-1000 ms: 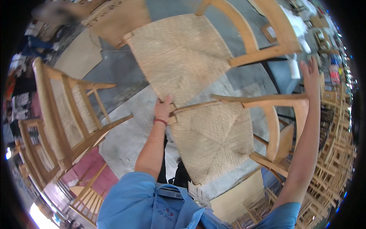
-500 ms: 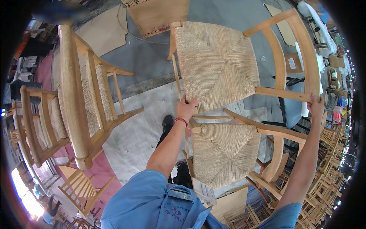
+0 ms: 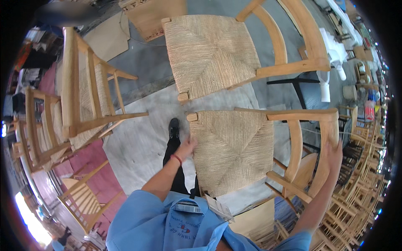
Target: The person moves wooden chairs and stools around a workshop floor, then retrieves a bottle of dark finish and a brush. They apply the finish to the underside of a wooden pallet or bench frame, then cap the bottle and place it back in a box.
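Observation:
Two wooden chairs with woven cord seats stand one beyond the other in front of me. At the left edge of the near chair's seat [image 3: 234, 154] is my left hand [image 3: 187, 148], a red bracelet on its wrist. Its fingers are blurred, and whether they touch the seat is unclear. My right hand [image 3: 334, 154] is closed on the curved back rail of the near chair, with part of its fingers hidden. The far chair [image 3: 213, 54] has neither hand on it; a gap separates its seat from the near one.
More wooden chairs [image 3: 90, 96] stand at the left, beside a slatted chair [image 3: 83, 201] on a reddish floor covering [image 3: 94, 161]. Cardboard [image 3: 155, 16] lies beyond. A dark seat [image 3: 312, 94] and many stacked chair frames [image 3: 347, 201] fill the right side.
Both hands have left the far chair and come to the near one. The far chair has shifted left and away in the view; the near chair now shows more fully.

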Demonstrator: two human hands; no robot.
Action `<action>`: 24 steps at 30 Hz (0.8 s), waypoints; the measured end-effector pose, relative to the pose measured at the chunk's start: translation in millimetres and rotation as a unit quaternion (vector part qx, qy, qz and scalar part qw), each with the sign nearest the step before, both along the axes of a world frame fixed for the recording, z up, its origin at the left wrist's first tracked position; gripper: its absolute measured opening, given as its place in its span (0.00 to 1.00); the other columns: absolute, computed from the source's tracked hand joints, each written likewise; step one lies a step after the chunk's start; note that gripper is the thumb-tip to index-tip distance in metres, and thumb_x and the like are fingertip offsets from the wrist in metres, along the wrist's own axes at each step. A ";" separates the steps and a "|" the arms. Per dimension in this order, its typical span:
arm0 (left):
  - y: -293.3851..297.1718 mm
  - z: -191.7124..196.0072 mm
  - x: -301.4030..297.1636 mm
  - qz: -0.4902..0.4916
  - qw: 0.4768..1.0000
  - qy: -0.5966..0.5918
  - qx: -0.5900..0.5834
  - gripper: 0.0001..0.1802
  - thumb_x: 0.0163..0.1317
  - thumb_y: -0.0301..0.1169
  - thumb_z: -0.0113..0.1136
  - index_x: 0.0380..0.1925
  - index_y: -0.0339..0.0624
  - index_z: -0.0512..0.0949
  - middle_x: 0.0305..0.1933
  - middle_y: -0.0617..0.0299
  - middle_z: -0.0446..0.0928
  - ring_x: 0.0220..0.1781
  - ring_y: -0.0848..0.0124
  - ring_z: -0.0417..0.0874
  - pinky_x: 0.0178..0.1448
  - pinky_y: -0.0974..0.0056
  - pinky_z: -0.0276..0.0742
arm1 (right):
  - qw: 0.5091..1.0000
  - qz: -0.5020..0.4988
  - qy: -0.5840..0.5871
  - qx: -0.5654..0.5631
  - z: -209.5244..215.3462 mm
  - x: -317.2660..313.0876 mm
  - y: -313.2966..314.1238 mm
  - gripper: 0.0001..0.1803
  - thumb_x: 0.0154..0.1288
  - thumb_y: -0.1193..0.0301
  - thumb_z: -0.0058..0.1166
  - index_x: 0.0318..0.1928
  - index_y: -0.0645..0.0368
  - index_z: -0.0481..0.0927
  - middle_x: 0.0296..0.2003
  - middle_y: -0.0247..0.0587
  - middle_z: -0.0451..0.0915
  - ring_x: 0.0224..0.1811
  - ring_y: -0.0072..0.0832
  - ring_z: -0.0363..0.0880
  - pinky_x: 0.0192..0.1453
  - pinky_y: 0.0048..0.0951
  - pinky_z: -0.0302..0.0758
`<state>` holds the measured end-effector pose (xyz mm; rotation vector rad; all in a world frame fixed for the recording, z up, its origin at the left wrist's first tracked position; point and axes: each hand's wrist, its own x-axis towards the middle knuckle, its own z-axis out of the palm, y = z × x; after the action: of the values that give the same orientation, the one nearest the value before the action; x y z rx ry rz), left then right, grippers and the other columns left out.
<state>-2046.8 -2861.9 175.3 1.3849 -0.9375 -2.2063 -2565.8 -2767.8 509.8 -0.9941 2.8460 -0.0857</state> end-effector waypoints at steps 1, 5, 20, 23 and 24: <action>25.6 -3.3 -12.2 -0.037 0.992 -0.124 0.004 0.39 0.62 0.45 0.61 0.63 0.26 0.60 0.57 0.51 0.74 0.58 0.64 0.75 0.61 0.63 0.69 | 0.998 -0.049 0.028 0.000 -1.6 2.1 23.3 0.36 0.61 0.52 0.57 0.61 0.64 0.67 0.53 0.57 0.75 0.58 0.48 0.73 0.59 0.39 0.69; 65.7 -8.0 -29.9 0.138 0.984 -0.084 0.070 0.35 0.59 0.42 0.64 0.59 0.27 0.67 0.51 0.53 0.79 0.49 0.68 0.80 0.55 0.65 0.74 | 0.995 -0.092 0.006 -0.026 -3.1 -0.5 55.6 0.38 0.52 0.47 0.64 0.52 0.67 0.76 0.44 0.57 0.80 0.47 0.47 0.79 0.51 0.40 0.73; 27.2 -9.3 -47.7 0.236 0.967 -0.085 0.051 0.35 0.53 0.50 0.67 0.53 0.31 0.75 0.45 0.53 0.82 0.45 0.66 0.83 0.50 0.65 0.76 | 0.996 0.034 0.039 -0.072 -2.8 -18.1 -41.4 0.41 0.52 0.45 0.61 0.48 0.76 0.77 0.41 0.59 0.81 0.44 0.47 0.80 0.49 0.40 0.73; 25.4 -10.7 -48.1 0.234 0.967 -0.094 0.038 0.37 0.53 0.52 0.66 0.53 0.32 0.75 0.44 0.51 0.82 0.44 0.64 0.84 0.50 0.64 0.76 | 0.995 0.046 0.023 -0.086 -9.0 -32.6 -37.7 0.40 0.53 0.46 0.61 0.49 0.76 0.76 0.41 0.60 0.81 0.44 0.47 0.80 0.50 0.40 0.73; 25.6 -9.3 -48.2 0.233 0.967 -0.098 0.026 0.38 0.53 0.53 0.65 0.53 0.31 0.75 0.43 0.51 0.82 0.44 0.63 0.84 0.50 0.64 0.77 | 0.995 0.048 0.025 -0.087 -11.2 -39.5 -37.1 0.40 0.53 0.46 0.61 0.50 0.75 0.76 0.41 0.60 0.81 0.45 0.46 0.80 0.51 0.40 0.73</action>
<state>-2094.9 -2836.3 166.0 1.6701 -0.5384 -1.7768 -2605.2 -2804.9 498.5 -1.1807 2.8703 -0.3091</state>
